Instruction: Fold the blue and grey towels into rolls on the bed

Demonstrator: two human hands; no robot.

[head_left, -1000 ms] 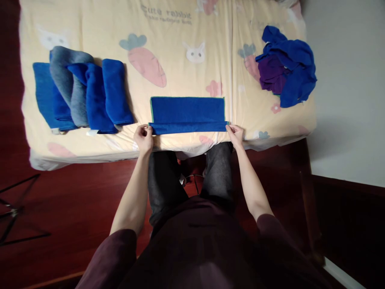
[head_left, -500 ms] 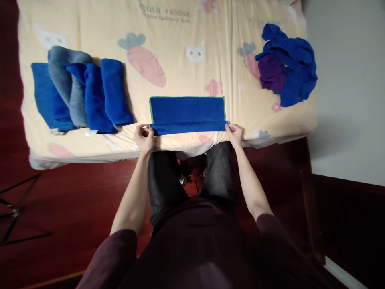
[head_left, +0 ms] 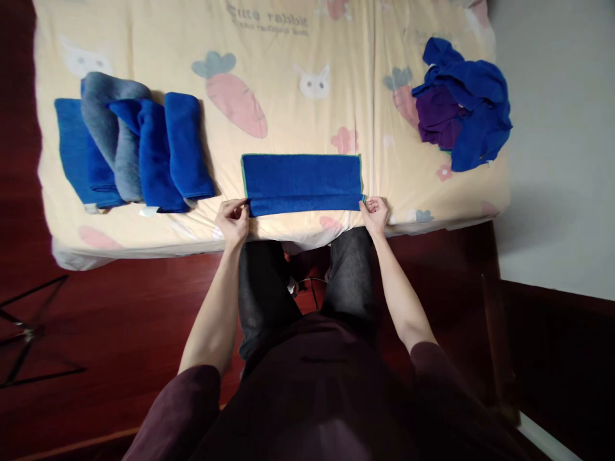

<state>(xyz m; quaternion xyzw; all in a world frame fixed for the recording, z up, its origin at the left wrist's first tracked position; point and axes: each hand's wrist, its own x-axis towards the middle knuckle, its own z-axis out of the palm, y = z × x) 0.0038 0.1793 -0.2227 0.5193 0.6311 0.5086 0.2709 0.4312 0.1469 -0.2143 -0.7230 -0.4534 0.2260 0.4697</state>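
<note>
A blue towel (head_left: 302, 174) with green-edged sides lies in front of me near the bed's front edge. Its near strip is folded back over the rest. At the left end of that fold my left hand (head_left: 233, 221) pinches the corner between thumb and fingers. My right hand (head_left: 375, 214) pinches the opposite end, where a bit of green edging shows by the fingertips. Both hands are closed on the cloth, and the fold is held straight between them.
Several folded blue and grey towels (head_left: 185, 147) lie side by side at the left of the bed (head_left: 288, 121). A crumpled heap of blue and purple cloths (head_left: 485, 109) sits at the right, close to the wall (head_left: 557, 141). A black metal stand (head_left: 29, 334) is on the floor.
Both hands keep their pinch on the towel's near fold, with only a slight shift of the fingers. The whole view has drifted slightly; the piles stay put.
</note>
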